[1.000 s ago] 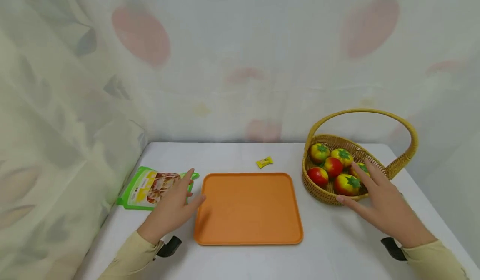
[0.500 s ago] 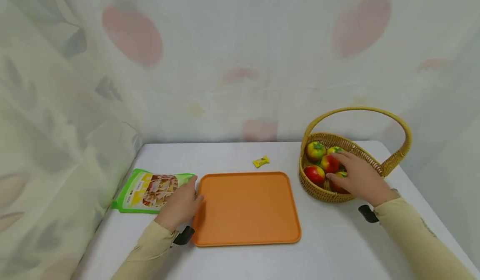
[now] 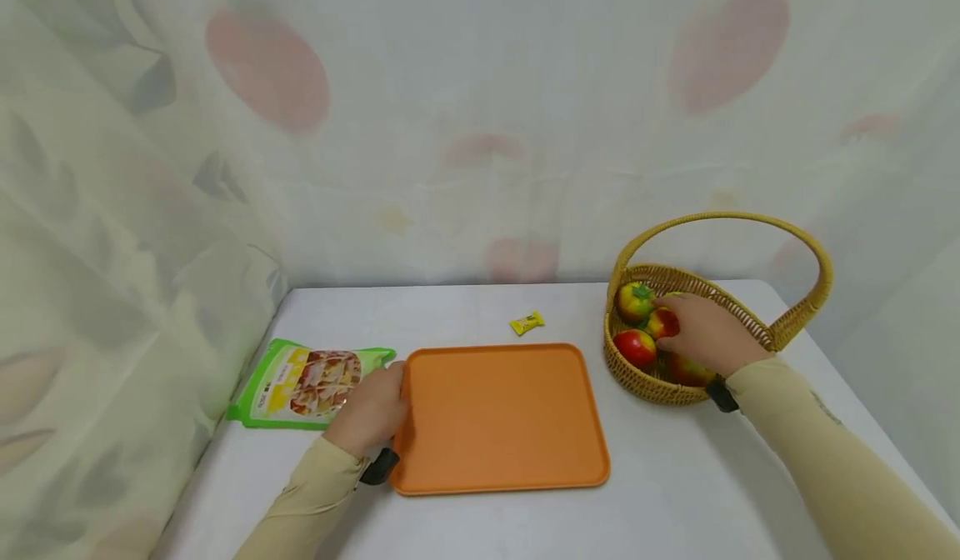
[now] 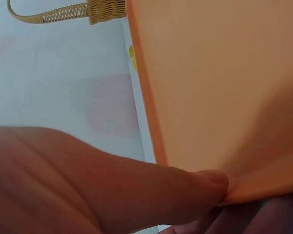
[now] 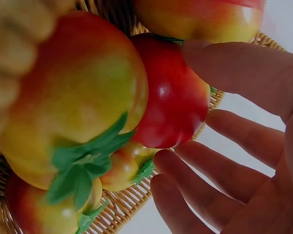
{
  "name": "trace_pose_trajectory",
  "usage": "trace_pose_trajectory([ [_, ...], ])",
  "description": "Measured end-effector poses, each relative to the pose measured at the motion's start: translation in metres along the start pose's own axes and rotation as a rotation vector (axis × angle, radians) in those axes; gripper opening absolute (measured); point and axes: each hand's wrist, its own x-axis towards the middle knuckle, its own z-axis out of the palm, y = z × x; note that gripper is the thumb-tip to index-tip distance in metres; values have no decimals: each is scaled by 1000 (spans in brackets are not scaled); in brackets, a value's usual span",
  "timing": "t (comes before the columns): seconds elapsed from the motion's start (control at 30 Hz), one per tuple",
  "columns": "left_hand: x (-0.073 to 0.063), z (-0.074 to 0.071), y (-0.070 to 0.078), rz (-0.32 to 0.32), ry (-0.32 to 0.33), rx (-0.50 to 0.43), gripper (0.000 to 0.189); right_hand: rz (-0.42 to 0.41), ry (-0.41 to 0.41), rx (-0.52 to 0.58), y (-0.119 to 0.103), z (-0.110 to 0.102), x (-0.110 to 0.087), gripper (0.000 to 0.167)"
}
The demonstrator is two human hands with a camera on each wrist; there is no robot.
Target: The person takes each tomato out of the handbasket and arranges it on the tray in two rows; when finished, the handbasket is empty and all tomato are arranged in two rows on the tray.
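Reaching into the basket [image 3: 636, 382], the right hand's wide grip [image 3: 708, 333] holds a red fruit [image 5: 173, 95], the left hand [image 3: 372, 407] pinching the tray [image 3: 502, 418].

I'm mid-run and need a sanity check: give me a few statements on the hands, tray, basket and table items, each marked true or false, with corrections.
1. The left hand grips the edge of the orange tray. True.
2. The green bag lies on the orange tray. False: it lies on the white table, to the left of the tray.
3. The right hand has its thumb and fingertips at a red fruit. True.
4. The wicker basket stands to the left of the tray. False: it stands to the right of the tray.
5. The small yellow packet lies beyond the tray's far edge. True.
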Motion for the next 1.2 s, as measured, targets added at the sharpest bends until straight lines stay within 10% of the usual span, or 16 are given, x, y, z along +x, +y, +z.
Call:
trace_pose_trajectory([
  [0.53, 5, 5, -3, 87, 42, 44, 35, -7, -9, -62, 1, 0, 8, 57],
  [1.2, 5, 5, -10, 51, 29, 4, 44, 37, 41, 7, 13, -20, -6, 62],
])
